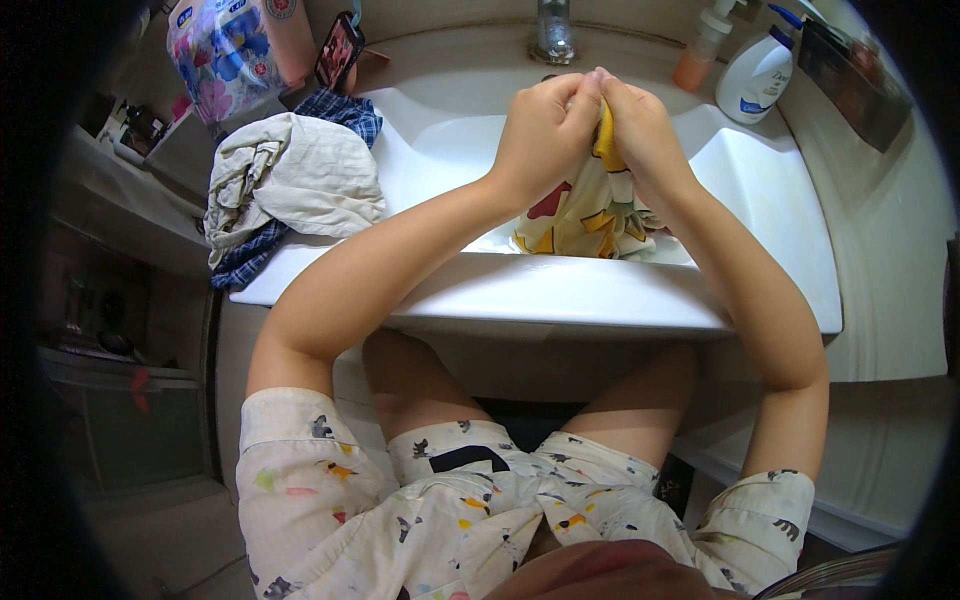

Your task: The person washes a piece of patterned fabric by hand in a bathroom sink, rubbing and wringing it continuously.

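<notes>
Both hands meet above a white washbasin (442, 157), thumbs almost touching. My left hand (551, 120) and my right hand (637, 124) grip the upper part of a patterned cloth (585, 214). Its pale fabric carries yellow and red shapes, and a yellow edge shows between the hands. The rest of the cloth hangs down in folds into the basin near the front rim. What the fingers pinch is largely hidden by the hands. A metal faucet (555, 34) stands just beyond them.
On the left rim lie a cream cloth (315, 172) and a blue checked cloth (341, 112). Behind stand a phone (341, 52) and a floral-printed plastic pack (229, 60). At the back right are a white Dove pump bottle (756, 79), an orange-liquid pump bottle (699, 56) and a dark wall caddy (851, 90).
</notes>
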Demonstrator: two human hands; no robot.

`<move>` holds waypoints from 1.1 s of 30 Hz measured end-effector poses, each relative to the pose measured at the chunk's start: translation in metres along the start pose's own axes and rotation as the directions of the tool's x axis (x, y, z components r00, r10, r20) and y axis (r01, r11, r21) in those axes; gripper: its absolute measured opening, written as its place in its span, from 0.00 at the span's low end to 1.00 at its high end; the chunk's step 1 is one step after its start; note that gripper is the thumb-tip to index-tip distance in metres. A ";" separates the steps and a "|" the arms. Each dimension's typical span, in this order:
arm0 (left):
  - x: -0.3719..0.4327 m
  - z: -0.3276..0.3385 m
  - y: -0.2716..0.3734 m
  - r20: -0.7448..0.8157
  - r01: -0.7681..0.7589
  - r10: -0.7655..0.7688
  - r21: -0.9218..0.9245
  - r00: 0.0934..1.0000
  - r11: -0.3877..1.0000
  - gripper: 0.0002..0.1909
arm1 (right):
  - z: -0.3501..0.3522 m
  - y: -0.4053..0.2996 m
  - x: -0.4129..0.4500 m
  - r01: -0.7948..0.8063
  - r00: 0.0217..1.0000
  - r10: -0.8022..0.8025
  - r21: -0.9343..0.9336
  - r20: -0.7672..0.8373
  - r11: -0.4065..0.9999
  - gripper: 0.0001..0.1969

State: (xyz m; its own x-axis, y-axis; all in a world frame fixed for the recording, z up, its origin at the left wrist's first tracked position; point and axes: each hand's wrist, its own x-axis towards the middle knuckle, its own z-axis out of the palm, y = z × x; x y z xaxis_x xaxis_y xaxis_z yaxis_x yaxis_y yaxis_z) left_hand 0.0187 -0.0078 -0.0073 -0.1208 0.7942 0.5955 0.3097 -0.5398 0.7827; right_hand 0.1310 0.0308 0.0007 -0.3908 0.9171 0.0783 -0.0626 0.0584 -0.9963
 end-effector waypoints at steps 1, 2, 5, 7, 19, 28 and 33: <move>0.001 -0.001 0.000 -0.002 0.002 -0.002 -0.001 1.000 1.000 0.20 | -0.001 0.000 0.001 -0.002 1.000 0.002 -0.002 0.001 1.000 0.17; 0.002 -0.003 0.000 0.045 -0.051 0.048 0.070 0.998 0.996 0.20 | -0.003 0.001 0.003 -0.011 1.000 0.011 0.019 0.023 1.000 0.17; 0.004 -0.006 -0.005 0.077 -0.069 0.059 0.131 0.995 0.989 0.19 | -0.001 0.003 0.005 -0.007 0.999 0.005 0.040 0.051 0.999 0.17; 0.006 -0.005 -0.012 0.062 -0.036 0.029 0.111 0.998 0.993 0.19 | 0.001 0.004 0.003 0.009 0.999 -0.011 0.033 0.048 0.999 0.17; 0.001 0.000 -0.013 0.054 0.000 -0.004 0.076 0.999 0.997 0.20 | -0.002 0.007 0.005 -0.059 0.997 0.057 -0.042 -0.053 0.997 0.19; 0.005 -0.001 -0.017 0.069 -0.009 0.003 0.089 0.998 0.996 0.20 | -0.001 0.002 0.001 -0.048 0.999 0.049 -0.035 0.013 0.998 0.18; 0.010 -0.008 -0.032 0.044 0.097 -0.101 0.083 0.994 0.992 0.19 | -0.001 0.007 0.008 -0.183 0.983 0.184 -0.132 -0.006 0.974 0.18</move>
State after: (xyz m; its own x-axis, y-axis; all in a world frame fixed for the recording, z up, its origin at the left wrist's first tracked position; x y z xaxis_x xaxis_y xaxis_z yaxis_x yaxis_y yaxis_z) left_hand 0.0001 0.0147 -0.0248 -0.1096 0.8563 0.5048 0.3736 -0.4351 0.8192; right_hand 0.1285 0.0394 -0.0053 -0.3904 0.9144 -0.1069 0.1322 -0.0592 -0.9895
